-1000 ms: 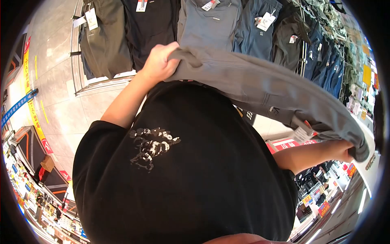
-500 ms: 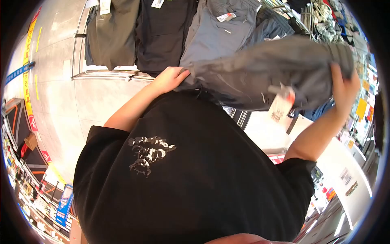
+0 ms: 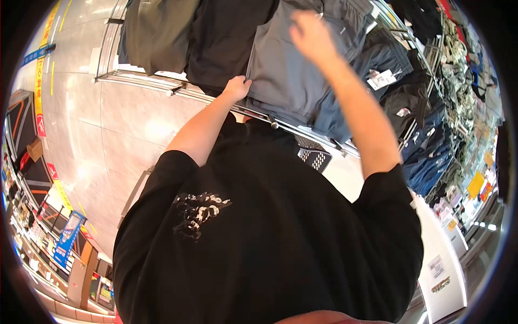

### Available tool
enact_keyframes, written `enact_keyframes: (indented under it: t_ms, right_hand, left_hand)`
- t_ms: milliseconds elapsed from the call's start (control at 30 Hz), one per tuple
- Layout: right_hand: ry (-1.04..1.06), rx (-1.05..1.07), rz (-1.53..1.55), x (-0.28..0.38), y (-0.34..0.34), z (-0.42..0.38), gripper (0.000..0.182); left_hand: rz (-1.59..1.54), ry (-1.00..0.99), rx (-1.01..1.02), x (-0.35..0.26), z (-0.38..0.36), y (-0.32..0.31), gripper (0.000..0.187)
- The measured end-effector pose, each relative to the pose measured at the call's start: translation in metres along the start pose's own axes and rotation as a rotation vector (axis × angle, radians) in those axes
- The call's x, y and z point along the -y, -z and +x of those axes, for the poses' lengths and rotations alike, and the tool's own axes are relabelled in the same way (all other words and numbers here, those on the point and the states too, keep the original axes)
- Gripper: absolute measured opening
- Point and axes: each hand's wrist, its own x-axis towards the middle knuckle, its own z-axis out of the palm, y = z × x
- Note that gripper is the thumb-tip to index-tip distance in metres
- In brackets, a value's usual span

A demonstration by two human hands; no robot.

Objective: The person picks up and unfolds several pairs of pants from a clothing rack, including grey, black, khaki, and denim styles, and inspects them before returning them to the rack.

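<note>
Grey pants [image 3: 294,62] lie over the clothes rack in front of me, with their elastic waistband toward the upper right. My left hand [image 3: 237,88] is closed on the near left corner of their hem. Higher up, my right hand [image 3: 312,35] rests on the cloth with its fingers laid out and the thumb apart, slightly blurred. Black pants [image 3: 221,48] hang directly left of the grey pair, and olive pants [image 3: 159,38] hang beyond those. Dark blue pants [image 3: 342,113] show partly under my right forearm, and a white tag [image 3: 382,79] lies on them.
The rack's metal rail [image 3: 183,89] runs along the near side at my waist. A dark perforated basket [image 3: 315,156] stands below it. More folded clothes [image 3: 431,156] fill the right side. Tiled floor [image 3: 129,119] with yellow floor tape [image 3: 40,81] lies to the left.
The grey pants, held stretched between both hands before, now lie on the rack. My right hand has left the waistband end and moved up and left onto the cloth. My left hand keeps its hold.
</note>
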Motion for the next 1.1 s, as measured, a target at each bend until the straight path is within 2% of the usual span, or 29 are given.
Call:
enact_keyframes:
  t_ms: [33, 67, 100, 133, 167, 233, 300, 400, 433, 467, 533, 600, 667, 733, 800, 933, 967, 1000, 1067, 1100]
  right_hand:
    - [-0.083, 0.234, -0.015, 0.023, -0.019, -0.039, 0.037]
    - [-0.108, 0.309, -0.044, 0.048, -0.032, -0.078, 0.043]
    - [-0.217, 0.484, 0.048, 0.061, -0.046, -0.116, 0.049]
    - [-0.262, 0.562, 0.015, 0.069, -0.058, -0.153, 0.061]
    - [-0.326, 0.575, 0.026, 0.078, -0.062, -0.179, 0.073]
    - [-0.359, 0.537, -0.021, 0.088, -0.064, -0.207, 0.088]
    - [-0.398, 0.557, -0.015, 0.091, -0.062, -0.212, 0.085]
    - [-0.463, 0.613, 0.090, 0.082, -0.053, -0.200, 0.076]
    - [-0.490, 0.644, 0.136, 0.080, -0.050, -0.193, 0.074]
    - [-0.496, 0.634, 0.151, 0.076, -0.048, -0.186, 0.064]
    - [-0.510, 0.571, 0.205, 0.066, -0.053, -0.180, 0.054]
    - [-0.616, 0.470, 0.258, 0.060, -0.061, -0.176, 0.046]
    - [-0.790, 0.336, 0.317, 0.062, -0.070, -0.188, 0.040]
    - [-0.999, 0.159, 0.381, 0.072, -0.080, -0.209, 0.036]
    - [-1.231, 0.157, 0.308, 0.109, -0.064, -0.198, 0.035]
    - [-1.313, 0.030, 0.272, 0.169, -0.053, -0.230, 0.032]
    - [-1.348, -0.016, 0.258, 0.188, -0.050, -0.234, 0.032]
    - [-1.414, 0.016, 0.148, 0.212, -0.038, -0.227, 0.031]
    - [-1.402, -0.055, 0.070, 0.245, -0.033, -0.248, 0.031]
    - [-1.487, -0.096, 0.090, 0.258, -0.036, -0.266, 0.032]
  left_hand:
    - [-0.055, 0.077, 0.073, 0.001, -0.004, 0.002, 0.045]
    - [-0.083, 0.094, 0.126, 0.011, 0.002, -0.005, 0.048]
    - [0.011, 0.043, 0.093, 0.003, -0.007, 0.004, 0.048]
    - [0.109, -0.004, 0.060, -0.015, -0.025, 0.017, 0.047]
    - [0.096, 0.063, 0.061, -0.032, -0.040, 0.031, 0.045]
    - [0.028, -0.110, -0.156, -0.022, -0.051, 0.028, 0.043]
    - [-0.063, -0.246, -0.329, -0.017, -0.060, 0.040, 0.038]
    - [-0.014, -0.439, -0.598, 0.002, -0.062, 0.077, 0.038]
    - [0.029, -0.447, -0.668, 0.010, -0.060, 0.096, 0.038]
    - [0.099, -0.432, -0.734, 0.029, -0.047, 0.113, 0.051]
    - [0.223, -0.371, -0.839, 0.050, -0.027, 0.161, 0.057]
    - [0.297, -0.332, -0.857, 0.068, -0.001, 0.216, 0.059]
    - [0.434, -0.329, -0.829, 0.090, 0.032, 0.263, 0.059]
    - [0.519, -0.294, -0.690, 0.126, 0.072, 0.289, 0.063]
    - [0.625, -0.341, -0.635, 0.150, 0.089, 0.302, 0.067]
    - [0.614, -0.320, -0.540, 0.156, 0.099, 0.301, 0.079]
    - [0.576, -0.335, -0.516, 0.155, 0.098, 0.303, 0.087]
    - [0.572, -0.357, -0.496, 0.155, 0.095, 0.306, 0.089]
    - [0.559, -0.412, -0.456, 0.153, 0.088, 0.314, 0.093]
    - [0.588, -0.455, -0.446, 0.158, 0.088, 0.313, 0.094]
